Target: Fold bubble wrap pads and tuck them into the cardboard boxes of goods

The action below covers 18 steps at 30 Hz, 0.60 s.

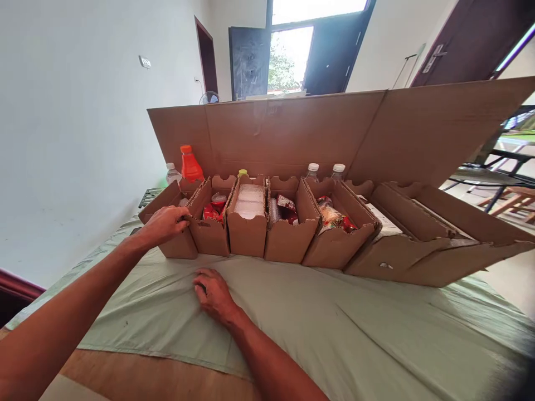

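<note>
My left hand point(164, 225) is closed on the front rim of the leftmost cardboard box point(179, 245), with its fingers bent over the edge. Beside that box stands another cardboard box point(212, 239) holding red packets point(214, 210). My right hand point(214, 292) rests on the green cloth point(292, 301) in front of the boxes, fingers loosely bent and apart, holding nothing. Farther right in the row, a box point(247, 236) holds clear-wrapped white packs point(249, 199). A further box point(288, 242) has dark red packets inside, and the one beside it holds colourful food packets point(332, 216).
Two wider cardboard boxes point(397, 259) lean at the row's right end. Behind everything rises a tall cardboard panel point(292, 133). An orange-red bottle point(191, 165) and clear bottles point(312, 171) stand between panel and boxes. A white wall point(83, 111) is at left.
</note>
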### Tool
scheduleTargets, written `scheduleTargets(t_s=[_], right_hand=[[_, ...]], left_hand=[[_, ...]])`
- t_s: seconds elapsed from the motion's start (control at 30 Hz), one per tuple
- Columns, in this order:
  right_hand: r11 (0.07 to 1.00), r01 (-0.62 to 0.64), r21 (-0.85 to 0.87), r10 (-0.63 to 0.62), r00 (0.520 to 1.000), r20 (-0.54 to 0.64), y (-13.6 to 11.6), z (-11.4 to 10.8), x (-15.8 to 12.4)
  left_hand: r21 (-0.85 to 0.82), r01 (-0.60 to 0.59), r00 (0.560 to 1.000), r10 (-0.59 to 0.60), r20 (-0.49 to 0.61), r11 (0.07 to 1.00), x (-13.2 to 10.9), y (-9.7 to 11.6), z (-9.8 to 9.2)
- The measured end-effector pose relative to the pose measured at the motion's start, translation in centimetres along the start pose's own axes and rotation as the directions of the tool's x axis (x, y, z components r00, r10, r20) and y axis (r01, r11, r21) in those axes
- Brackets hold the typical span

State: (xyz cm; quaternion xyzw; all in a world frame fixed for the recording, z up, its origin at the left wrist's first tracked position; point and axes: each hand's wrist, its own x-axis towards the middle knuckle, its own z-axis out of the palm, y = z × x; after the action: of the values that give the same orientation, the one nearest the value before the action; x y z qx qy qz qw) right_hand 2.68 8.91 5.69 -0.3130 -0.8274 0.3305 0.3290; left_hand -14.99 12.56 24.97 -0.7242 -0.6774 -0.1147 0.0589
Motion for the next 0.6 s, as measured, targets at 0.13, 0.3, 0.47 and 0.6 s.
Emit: scheduleTargets(t_s=[0.13, 0.3, 0.47, 0.6], right_hand=[[1.000, 0.029, 0.004, -0.029, 1.000, 0.001, 0.3, 0.0, 0.3], [0.997, 0.069, 0.018, -0.069, 0.997, 0.019, 1.0, 0.3, 0.7], [0.998, 0.055, -0.001, -0.055, 0.998, 0.035, 1.2, 0.2, 1.0], [0.997, 0.060, -0.040, -0.058, 0.997, 0.054, 1.0, 0.1, 1.2]], left_hand=[[0.031, 0.035, 0.962, -0.025, -0.273, 0.999, -4.2, 2.4, 1.6], [-0.020, -0.146, 0.841, 0.113, -0.529, 0.989, -15.6, 6.2, 8.3], [-0.028, -0.053, 0.961, 0.043, -0.272, 0.998, -26.2, 7.8, 14.3], [-0.098, -0.097, 0.964, 0.069, -0.255, 0.990, -29.6, 9.4, 14.3]])
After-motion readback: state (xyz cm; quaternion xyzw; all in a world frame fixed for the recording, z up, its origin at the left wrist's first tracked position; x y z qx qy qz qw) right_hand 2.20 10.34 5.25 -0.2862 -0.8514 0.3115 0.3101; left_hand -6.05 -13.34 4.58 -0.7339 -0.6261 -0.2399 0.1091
